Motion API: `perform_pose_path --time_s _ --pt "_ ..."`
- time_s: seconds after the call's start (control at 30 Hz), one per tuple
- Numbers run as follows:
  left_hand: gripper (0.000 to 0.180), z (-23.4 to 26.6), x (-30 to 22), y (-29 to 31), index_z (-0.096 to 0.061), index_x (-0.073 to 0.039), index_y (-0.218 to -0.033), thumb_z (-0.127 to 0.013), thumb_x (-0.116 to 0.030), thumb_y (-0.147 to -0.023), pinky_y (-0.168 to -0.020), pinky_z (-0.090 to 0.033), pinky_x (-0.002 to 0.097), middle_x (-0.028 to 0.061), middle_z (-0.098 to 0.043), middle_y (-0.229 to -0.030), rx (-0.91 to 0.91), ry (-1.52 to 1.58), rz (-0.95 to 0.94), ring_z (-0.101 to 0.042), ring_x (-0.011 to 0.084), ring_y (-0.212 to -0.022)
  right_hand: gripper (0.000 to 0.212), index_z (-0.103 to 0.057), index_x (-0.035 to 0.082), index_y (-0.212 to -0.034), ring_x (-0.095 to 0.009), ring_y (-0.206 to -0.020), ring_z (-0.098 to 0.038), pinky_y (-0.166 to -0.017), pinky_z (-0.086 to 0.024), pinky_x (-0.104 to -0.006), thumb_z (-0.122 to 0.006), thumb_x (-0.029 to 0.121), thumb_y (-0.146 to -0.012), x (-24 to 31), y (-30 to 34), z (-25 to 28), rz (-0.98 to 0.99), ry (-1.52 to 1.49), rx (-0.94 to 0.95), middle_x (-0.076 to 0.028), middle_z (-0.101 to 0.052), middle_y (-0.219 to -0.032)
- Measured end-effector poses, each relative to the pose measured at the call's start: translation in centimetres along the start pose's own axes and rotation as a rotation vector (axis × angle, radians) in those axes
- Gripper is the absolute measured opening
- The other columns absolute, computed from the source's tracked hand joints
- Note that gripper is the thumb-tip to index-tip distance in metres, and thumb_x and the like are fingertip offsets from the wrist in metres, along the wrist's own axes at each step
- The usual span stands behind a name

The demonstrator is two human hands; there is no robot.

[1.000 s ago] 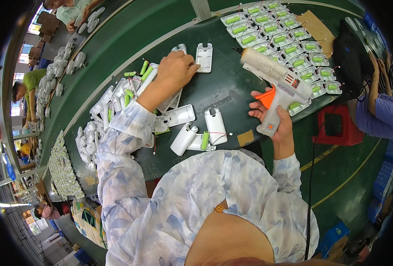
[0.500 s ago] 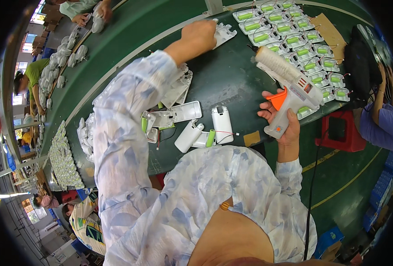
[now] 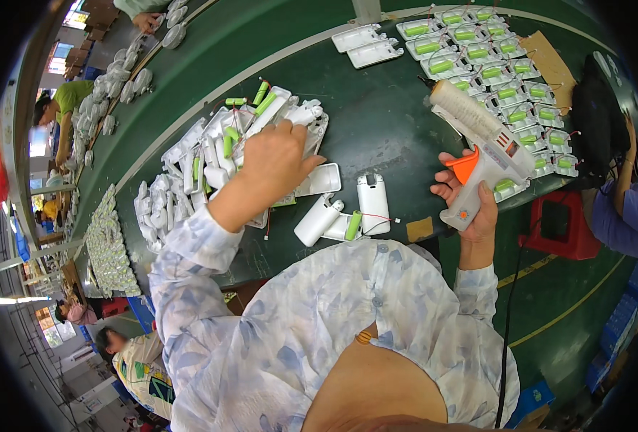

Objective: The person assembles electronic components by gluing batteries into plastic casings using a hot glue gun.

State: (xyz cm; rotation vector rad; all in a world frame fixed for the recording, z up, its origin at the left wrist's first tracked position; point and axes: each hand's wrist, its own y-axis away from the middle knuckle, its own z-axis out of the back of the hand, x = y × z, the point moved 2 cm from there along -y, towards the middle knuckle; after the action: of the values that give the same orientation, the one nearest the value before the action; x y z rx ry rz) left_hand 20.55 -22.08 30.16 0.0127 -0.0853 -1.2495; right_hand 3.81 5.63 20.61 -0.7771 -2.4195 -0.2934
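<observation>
My left hand (image 3: 279, 162) reaches over a heap of white plastic casings (image 3: 203, 137) and green battery cells (image 3: 261, 92). Its thumb stands apart from the fingers, whose tips are partly hidden among the casings; nothing shows in its grasp. In my right hand (image 3: 477, 216) is a white hot glue gun (image 3: 495, 151) with an orange trigger, its nozzle end toward the far left. Between my hands, near the table's front edge, lie white casings (image 3: 373, 205) and a green cell (image 3: 354, 225) with thin wires. Two white casing halves (image 3: 373, 52) lie side by side at the far edge.
Rows of casings holding green cells (image 3: 477, 52) fill the far right of the dark green table (image 3: 362, 129), beside a cardboard piece (image 3: 549, 65). A black cord (image 3: 506, 324) hangs at right near a red stool (image 3: 560, 227). Other people work at left and right.
My left hand has left a white casing at the table's far edge and moved back, nearer and to the left, over the heap. The right hand still holds the glue gun.
</observation>
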Motion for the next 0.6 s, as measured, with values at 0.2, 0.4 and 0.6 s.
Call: perform_pose_path --time_s 0.2,0.4,0.6 --pt "0.031 -2.5 -2.7 -2.2 -0.061 -0.004 -0.096 -0.076 -0.020 -0.075 -0.069 -0.052 0.0410 0.0118 -0.059 -0.092 -0.201 0.210 -0.154 -0.061 0.0296 -0.088 0.062 -0.038 0.005 -0.142 -0.032 -0.110 -0.063 -0.093 -0.052 -0.0463 -0.061 0.034 -0.092 -0.1 -0.3 -0.4 0.008 0.024 0.023 -0.030 -0.046 -0.138" --pt "0.021 -2.4 -4.5 -3.7 -0.060 -0.005 -0.091 -0.072 -0.016 -0.077 -0.069 -0.052 0.0414 0.0117 -0.058 -0.094 -0.281 0.326 -0.223 -0.061 0.0314 -0.088 0.060 -0.040 0.006 -0.142 -0.033 -0.111 -0.063 -0.092 -0.052 -0.0464 -0.060 0.034 -0.092 -0.3 0.1 0.0 0.039 -0.005 -0.004 -0.029 -0.046 -0.139" --pt "0.023 -1.1 -1.9 -4.8 -0.061 0.002 -0.100 -0.068 -0.012 -0.082 -0.078 -0.050 0.0433 0.0176 -0.061 -0.096 -0.508 0.464 -0.147 -0.060 0.0372 -0.092 0.062 -0.037 0.005 -0.143 -0.032 -0.110 -0.063 -0.092 -0.052 -0.0463 -0.060 0.034 -0.092 0.0 -0.1 -0.3 0.040 -0.004 0.025 -0.030 -0.046 -0.139"
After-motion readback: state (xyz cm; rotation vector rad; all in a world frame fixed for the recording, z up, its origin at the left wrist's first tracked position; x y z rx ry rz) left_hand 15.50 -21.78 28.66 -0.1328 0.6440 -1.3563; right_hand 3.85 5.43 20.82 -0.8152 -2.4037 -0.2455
